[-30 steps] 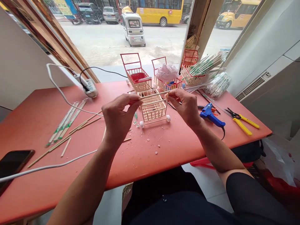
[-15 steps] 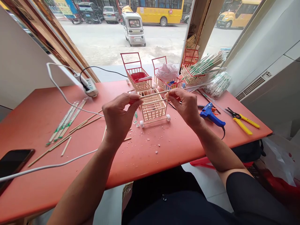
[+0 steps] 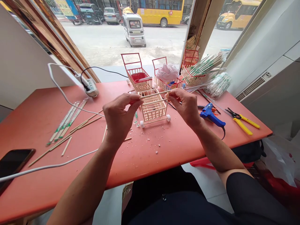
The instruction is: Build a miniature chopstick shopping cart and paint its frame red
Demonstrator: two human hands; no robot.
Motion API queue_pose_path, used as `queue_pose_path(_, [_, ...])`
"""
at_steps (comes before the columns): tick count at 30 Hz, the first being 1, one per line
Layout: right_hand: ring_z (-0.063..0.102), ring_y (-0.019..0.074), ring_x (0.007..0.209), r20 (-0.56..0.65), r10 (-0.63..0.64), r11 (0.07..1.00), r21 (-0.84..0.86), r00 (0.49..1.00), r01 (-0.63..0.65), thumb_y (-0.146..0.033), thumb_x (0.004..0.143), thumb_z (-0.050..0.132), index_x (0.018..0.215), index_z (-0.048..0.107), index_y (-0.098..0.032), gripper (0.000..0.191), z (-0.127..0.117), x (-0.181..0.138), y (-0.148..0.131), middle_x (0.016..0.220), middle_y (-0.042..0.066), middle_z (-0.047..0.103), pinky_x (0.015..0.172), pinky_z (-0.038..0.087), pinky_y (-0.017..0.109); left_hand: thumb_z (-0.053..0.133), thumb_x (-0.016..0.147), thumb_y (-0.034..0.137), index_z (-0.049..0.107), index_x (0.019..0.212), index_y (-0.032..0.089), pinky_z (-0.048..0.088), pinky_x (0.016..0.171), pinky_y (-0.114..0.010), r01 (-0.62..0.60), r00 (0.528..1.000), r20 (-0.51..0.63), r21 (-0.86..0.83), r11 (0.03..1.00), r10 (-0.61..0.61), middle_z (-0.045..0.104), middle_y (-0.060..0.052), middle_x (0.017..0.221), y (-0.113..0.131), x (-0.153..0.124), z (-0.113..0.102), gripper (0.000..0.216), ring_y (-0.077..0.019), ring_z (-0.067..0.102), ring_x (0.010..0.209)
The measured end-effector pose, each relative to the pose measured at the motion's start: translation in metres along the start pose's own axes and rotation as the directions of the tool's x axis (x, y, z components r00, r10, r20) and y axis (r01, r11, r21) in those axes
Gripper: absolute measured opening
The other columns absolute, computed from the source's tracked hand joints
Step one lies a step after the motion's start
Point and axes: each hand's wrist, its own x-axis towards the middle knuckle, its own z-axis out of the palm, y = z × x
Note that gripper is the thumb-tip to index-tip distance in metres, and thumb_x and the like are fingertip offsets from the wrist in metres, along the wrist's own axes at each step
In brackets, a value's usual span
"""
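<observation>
My left hand (image 3: 123,114) and my right hand (image 3: 183,104) are raised over the table, thumb and fingers pinched. Between them run two thin, roughly parallel wooden sticks (image 3: 156,94); my fingertips hide whether their ends are joined. Behind and just below the sticks stands a small unpainted cart (image 3: 153,115) built of wooden sticks, with white wheels at its near end. Two similar carts with red rims and handles stand farther back: one cart (image 3: 142,83) has something red inside, the other cart (image 3: 179,83) carries white cloth.
At right lie a blue glue gun (image 3: 212,115) and yellow-handled pliers (image 3: 242,122). Wrapped chopsticks (image 3: 67,122), loose sticks (image 3: 67,147), a phone (image 3: 16,162) and a white cable (image 3: 70,162) occupy the left. Another red-rimmed basket (image 3: 191,78) holds bundled wrapped sticks. Crumbs dot the red table (image 3: 140,165).
</observation>
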Motion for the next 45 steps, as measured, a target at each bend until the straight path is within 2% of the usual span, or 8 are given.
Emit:
queue_pose_path(12, [0.065,0.0139,0.078,-0.021,-0.047,0.999,-0.002,0.999,0.047,-0.024,0.102,0.066,0.090,0.073,-0.019,0.015,0.0011,0.0008,0.0022,0.088,0.002,0.077,0.076,0.052,0.029,0.078,0.092,0.014,0.079,0.091,0.025,0.059,0.076,-0.025,0.011,1.000,0.008,0.020,1.000,-0.011,0.081,0.005,0.086,-0.0003,-0.0001,-0.0007,0.011,-0.0123,0.073,0.076])
queue_pose_path(23, [0.066,0.0155,0.080,0.014,0.022,0.998,-0.052,1.000,-0.021,-0.025,0.102,0.066,0.090,0.072,-0.021,0.014,-0.0003,0.0011,-0.0006,0.090,0.003,0.078,0.080,0.054,0.032,0.076,0.092,0.020,0.078,0.089,0.026,0.060,0.077,-0.028,0.071,0.997,0.024,0.034,0.997,-0.072,0.080,0.003,0.086,0.0020,0.0009,-0.0004,0.006,-0.0147,0.073,0.077])
queue_pose_path(32, [0.068,0.0164,0.083,-0.028,-0.058,0.998,-0.029,0.998,0.057,-0.026,0.103,0.066,0.092,0.074,-0.019,0.015,0.0006,-0.0001,0.0017,0.092,0.004,0.079,0.079,0.054,0.031,0.077,0.092,0.020,0.078,0.089,0.025,0.057,0.075,-0.028,0.045,0.999,0.002,0.031,0.999,-0.045,0.079,0.003,0.083,0.0028,0.0001,-0.0004,0.007,-0.0137,0.071,0.075])
queue_pose_path(45, [0.069,0.0168,0.085,-0.016,-0.029,0.998,-0.051,0.999,0.028,-0.026,0.104,0.065,0.093,0.073,-0.022,0.014,0.0009,-0.0001,0.0007,0.094,0.003,0.079,0.082,0.056,0.033,0.077,0.093,0.020,0.077,0.089,0.025,0.058,0.076,-0.029,0.057,0.998,0.008,0.034,0.998,-0.057,0.078,0.002,0.085,0.0031,0.0002,-0.0002,0.006,-0.0140,0.070,0.076])
